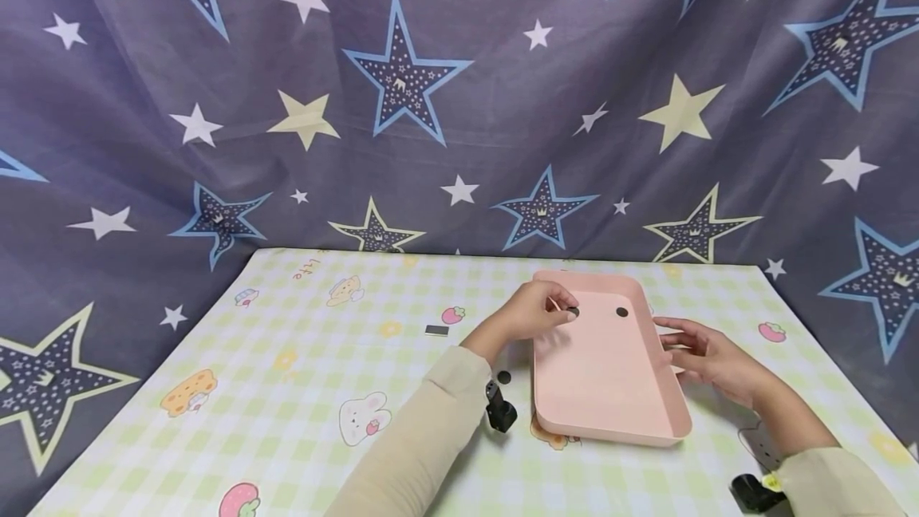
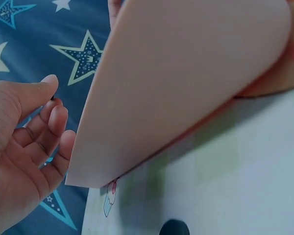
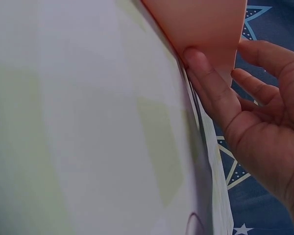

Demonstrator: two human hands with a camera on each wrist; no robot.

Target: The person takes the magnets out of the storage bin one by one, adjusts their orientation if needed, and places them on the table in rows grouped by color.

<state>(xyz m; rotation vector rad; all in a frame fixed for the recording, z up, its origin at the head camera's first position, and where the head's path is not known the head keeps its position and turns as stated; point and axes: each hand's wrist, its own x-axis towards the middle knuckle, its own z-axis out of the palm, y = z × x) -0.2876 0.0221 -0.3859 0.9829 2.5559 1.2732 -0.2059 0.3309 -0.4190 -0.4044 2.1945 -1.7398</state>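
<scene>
A pink rectangular tray (image 1: 603,389) lies on the checked tablecloth. Over its far left part, my left hand (image 1: 534,311) pinches a small black disc (image 1: 573,312) between thumb and fingertips. In the left wrist view only a dark sliver of the disc (image 2: 52,98) shows, and the tray's outer wall (image 2: 152,88) stands beside the fingers. Another black disc (image 1: 621,312) lies inside the tray, right of the pinched one. My right hand (image 1: 711,357) rests with loosely extended fingers against the tray's right wall; in the right wrist view its fingertips touch the outer side (image 3: 206,29).
Left of the tray, a third black disc (image 1: 504,377) lies on the tablecloth near my left wrist camera (image 1: 500,409). Farther left is a small dark rectangular piece (image 1: 436,331). A starry curtain (image 1: 445,166) hangs behind the table. The right wrist camera (image 1: 752,493) sits low over the cloth.
</scene>
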